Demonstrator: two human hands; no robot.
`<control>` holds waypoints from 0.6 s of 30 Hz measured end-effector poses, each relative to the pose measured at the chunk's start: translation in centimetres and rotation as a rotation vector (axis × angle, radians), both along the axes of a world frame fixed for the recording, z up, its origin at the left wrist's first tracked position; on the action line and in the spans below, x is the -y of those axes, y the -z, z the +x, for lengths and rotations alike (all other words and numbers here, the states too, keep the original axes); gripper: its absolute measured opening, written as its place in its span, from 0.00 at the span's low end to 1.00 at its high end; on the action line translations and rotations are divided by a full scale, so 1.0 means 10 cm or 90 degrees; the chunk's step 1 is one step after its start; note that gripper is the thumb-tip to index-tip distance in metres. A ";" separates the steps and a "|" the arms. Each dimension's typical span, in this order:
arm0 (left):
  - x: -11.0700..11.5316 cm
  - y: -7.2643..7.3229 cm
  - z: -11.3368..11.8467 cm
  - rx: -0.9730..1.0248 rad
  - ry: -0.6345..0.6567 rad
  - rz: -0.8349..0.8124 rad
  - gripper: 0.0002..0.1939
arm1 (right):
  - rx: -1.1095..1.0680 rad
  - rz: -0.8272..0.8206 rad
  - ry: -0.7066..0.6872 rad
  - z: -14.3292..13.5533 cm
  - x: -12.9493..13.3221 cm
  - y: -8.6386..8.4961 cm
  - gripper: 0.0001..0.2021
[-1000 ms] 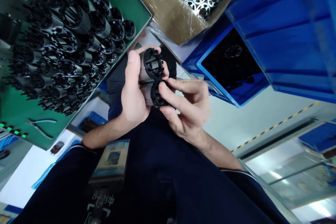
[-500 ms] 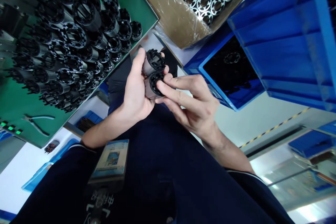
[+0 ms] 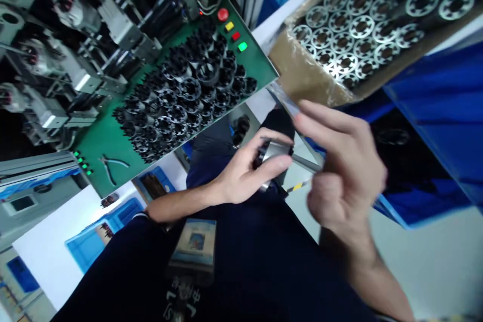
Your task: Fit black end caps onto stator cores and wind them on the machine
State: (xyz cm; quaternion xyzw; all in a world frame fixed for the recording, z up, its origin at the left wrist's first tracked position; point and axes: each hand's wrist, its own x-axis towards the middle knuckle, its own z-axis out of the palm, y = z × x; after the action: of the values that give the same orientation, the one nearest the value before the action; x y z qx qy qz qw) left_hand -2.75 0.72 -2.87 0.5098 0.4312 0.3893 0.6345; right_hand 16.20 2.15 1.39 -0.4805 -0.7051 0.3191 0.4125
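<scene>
In the middle of the head view, my left hand (image 3: 245, 173) is closed around a grey metal stator core (image 3: 278, 150) with black plastic at its end. A bit of metal shows under the same hand, perhaps a second core; most of it is hidden. To the right, my right hand (image 3: 343, 166) is smeared by motion, its index and middle fingers stretched toward a carton (image 3: 298, 68) of bare metal stator cores (image 3: 362, 25). Nothing plainly shows in its grasp. Beyond the left hand, several cores with black toothed end caps (image 3: 188, 90) stand packed on a green machine bed (image 3: 98, 136).
Cutting pliers (image 3: 111, 166) lie at the bed's near left. Coloured buttons (image 3: 236, 36) sit at its right corner, with machine fixtures (image 3: 71, 60) behind. On the right is a blue bin (image 3: 392, 216) with dark parts. A light blue tray (image 3: 81, 246) rests on the white table (image 3: 41, 246).
My right hand has left the cores in my left hand and swung right, toward the carton. My left hand has turned the cores over sideways. The camera view has shifted, showing more machine.
</scene>
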 end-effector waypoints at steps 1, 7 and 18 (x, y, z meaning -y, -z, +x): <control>0.01 0.00 -0.23 -0.020 -0.017 0.051 0.27 | 0.010 -0.031 0.017 0.11 0.03 0.03 0.28; -0.21 -0.12 -1.66 -0.485 -0.215 0.303 0.32 | 0.057 -0.177 0.103 0.84 0.24 0.37 0.21; -1.10 0.00 -2.44 -0.868 -0.070 0.229 0.43 | 0.142 -0.216 -0.137 0.47 0.40 0.47 0.14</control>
State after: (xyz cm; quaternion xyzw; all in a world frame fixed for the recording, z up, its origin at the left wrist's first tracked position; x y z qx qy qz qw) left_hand -27.14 11.74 -2.91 0.7144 0.6865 0.0800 0.1089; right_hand 20.90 -1.83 -3.27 -0.4977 -0.7297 0.4198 0.2087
